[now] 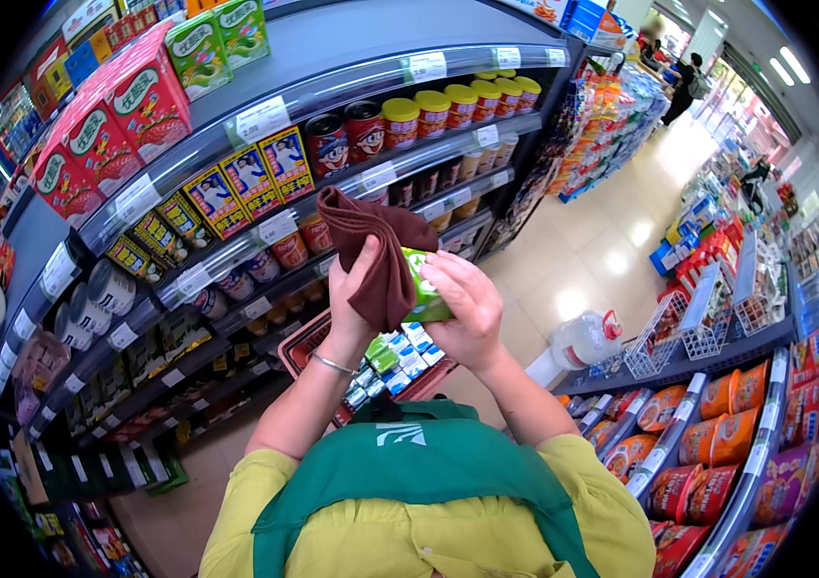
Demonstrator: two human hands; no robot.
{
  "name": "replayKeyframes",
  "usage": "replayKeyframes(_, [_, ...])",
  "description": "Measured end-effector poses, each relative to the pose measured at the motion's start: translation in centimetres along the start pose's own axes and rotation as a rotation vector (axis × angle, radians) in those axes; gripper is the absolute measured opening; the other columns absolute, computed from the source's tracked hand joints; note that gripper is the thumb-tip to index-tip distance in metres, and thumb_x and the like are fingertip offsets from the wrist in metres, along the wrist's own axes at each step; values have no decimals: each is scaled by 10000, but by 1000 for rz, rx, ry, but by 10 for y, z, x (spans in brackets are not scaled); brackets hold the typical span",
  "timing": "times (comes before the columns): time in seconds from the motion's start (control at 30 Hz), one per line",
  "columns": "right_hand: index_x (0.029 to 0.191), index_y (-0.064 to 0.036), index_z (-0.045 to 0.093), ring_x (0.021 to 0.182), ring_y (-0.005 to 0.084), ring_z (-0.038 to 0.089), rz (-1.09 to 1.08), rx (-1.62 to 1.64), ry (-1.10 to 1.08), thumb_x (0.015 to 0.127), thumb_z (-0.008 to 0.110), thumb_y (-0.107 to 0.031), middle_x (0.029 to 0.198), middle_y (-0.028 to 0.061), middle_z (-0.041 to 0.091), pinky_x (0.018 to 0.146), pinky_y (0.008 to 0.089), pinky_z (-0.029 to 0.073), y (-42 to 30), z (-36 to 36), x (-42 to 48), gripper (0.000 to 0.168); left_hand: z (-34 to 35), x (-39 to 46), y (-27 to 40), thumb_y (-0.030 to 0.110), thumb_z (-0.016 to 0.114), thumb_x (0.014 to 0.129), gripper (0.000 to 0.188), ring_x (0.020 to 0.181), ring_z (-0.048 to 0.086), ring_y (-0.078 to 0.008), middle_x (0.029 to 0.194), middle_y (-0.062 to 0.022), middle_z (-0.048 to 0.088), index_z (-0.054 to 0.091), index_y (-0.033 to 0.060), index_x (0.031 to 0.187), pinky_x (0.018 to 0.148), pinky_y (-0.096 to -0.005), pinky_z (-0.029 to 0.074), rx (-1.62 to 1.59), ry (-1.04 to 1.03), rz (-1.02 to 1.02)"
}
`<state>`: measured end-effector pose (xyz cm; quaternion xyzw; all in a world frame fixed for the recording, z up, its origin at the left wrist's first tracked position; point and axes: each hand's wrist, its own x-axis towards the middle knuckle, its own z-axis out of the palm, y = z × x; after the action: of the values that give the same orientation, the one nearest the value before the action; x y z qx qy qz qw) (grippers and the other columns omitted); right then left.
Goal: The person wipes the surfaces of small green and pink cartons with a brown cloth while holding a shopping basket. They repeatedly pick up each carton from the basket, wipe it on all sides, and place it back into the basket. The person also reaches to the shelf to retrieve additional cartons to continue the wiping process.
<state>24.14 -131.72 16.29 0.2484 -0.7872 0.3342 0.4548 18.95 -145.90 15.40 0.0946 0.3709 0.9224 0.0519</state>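
Observation:
My left hand grips a folded dark brown cloth, its thumb lying over the fabric. Just to the right, my right hand holds a green drink carton against the cloth, which hides part of it. Below both hands stands a red basket with many small blue, white and green packs in it. Green cartons and pink-red cartons stand on the top shelf at the upper left.
Shelves of cans, yellow-lidded tubs and boxes curve along the left. At the right are a large clear plastic bottle, wire baskets and a rack of instant noodle bowls. A person stands far down the aisle.

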Motion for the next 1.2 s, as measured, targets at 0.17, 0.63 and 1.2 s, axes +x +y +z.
replayKeyframes(0.17, [1203,-43,544,965,272,613,363,285,-48,608,704,34,1056,134,622,864,331,477,-14,7,-4,621,-22,-15,-30,321,522,937,369,921,602,-157,1031,-51,603,478,75,1209,798,-304,493,-162,53,47])
replayKeyframes(0.63, [1301,32,387,1001,129,566,925,968,69,855,623,-81,1129,88,575,872,266,454,-26,18,-9,518,-58,-81,-50,83,578,865,523,1164,486,-202,1270,-112,495,360,-30,1326,1006,-332,355,430,-198,180])
replayKeyframes(1.2, [1200,15,464,904,136,595,1035,804,400,864,623,-124,1057,88,591,788,261,490,-83,34,-56,397,-90,-111,-12,112,470,927,289,1066,522,-175,1142,-70,557,495,-4,1191,957,-321,393,100,-415,-212])
